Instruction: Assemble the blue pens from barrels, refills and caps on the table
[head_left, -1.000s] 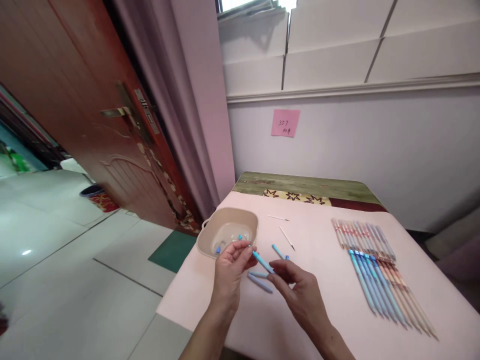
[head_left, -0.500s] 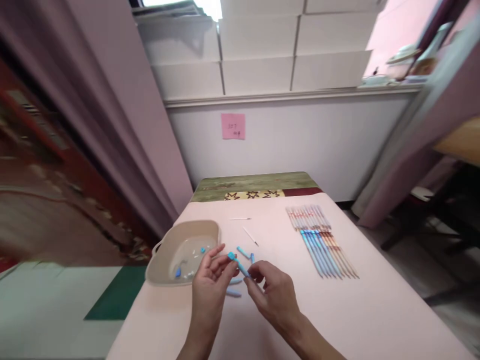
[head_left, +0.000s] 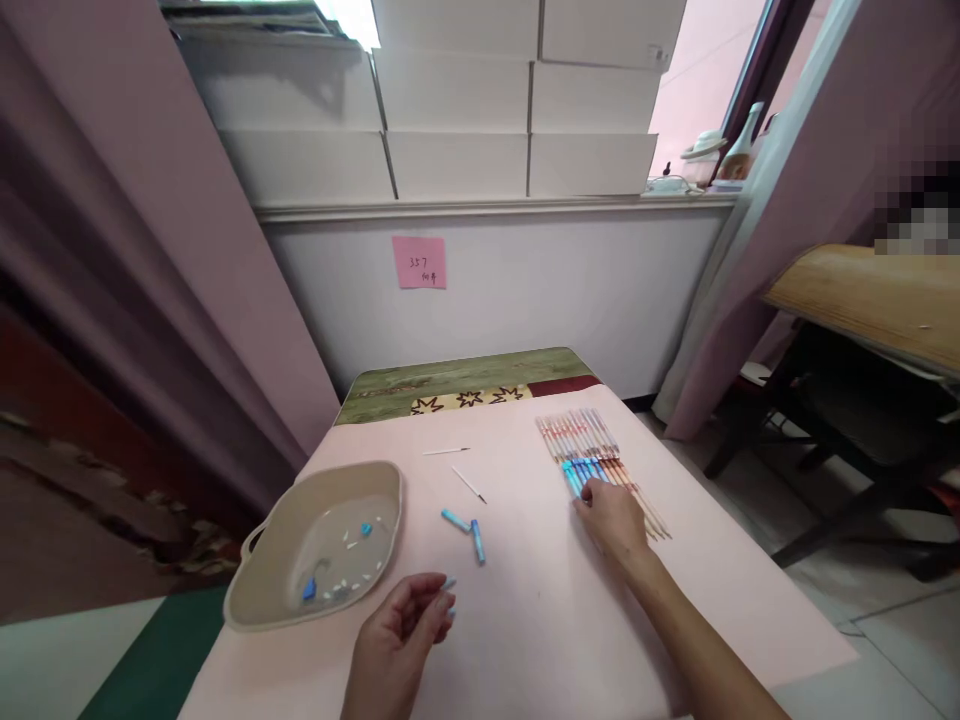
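My right hand (head_left: 611, 515) is over the row of blue pens (head_left: 576, 478), its thumb and fingertips pinched at the leftmost blue pen; the lower pens are hidden beneath the hand. On the near side of the table, my left hand (head_left: 405, 640) has its fingers curled in against the thumb, and whatever they may hold is hidden. Light blue pen parts (head_left: 449, 583) peep out beyond its fingertips. Further off lie a turquoise pen part (head_left: 455, 520) and a darker blue pen part (head_left: 478, 541), nearly touching end to end.
A beige basin (head_left: 241, 590) at the left holds small white bits and blue pieces. Two thin white refills (head_left: 469, 485) lie mid-table. Brown-topped pens (head_left: 637, 495) and a row of pale pens (head_left: 577, 435) are at the right. A pink note (head_left: 419, 263) is on the wall.
My right hand has gone from the middle to the pen row at the right, and the blue pen has left my left hand. My left hand has drawn back nearer. The view has shifted.
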